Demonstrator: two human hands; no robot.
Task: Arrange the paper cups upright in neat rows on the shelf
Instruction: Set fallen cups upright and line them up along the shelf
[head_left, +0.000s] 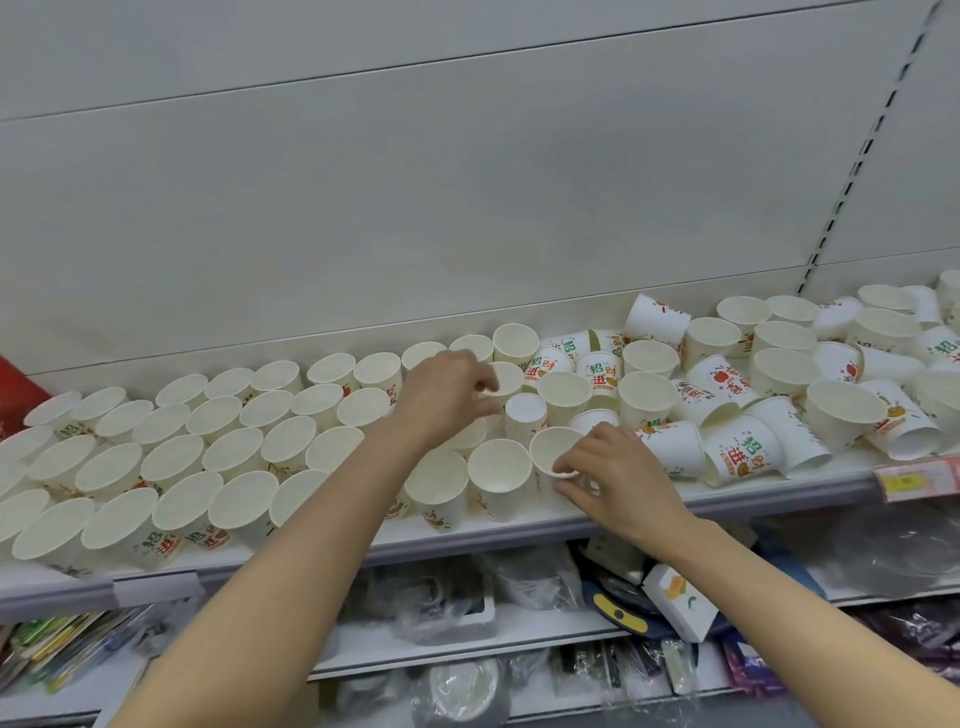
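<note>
paper cups stand in rows on the shelf's left, jumbled at right. left hand pinches a cup's rim; right hand pinches the front cup. best set each down flush beside its row, rims level.

Open air above the shelf at 12 o'clock, before the bare back panel, permits overhead access. Upright cup rows pack 9 o'clock rim to rim. Toppled cups obstruct 3 o'clock. Packaged goods fill 6 o'clock.
</note>
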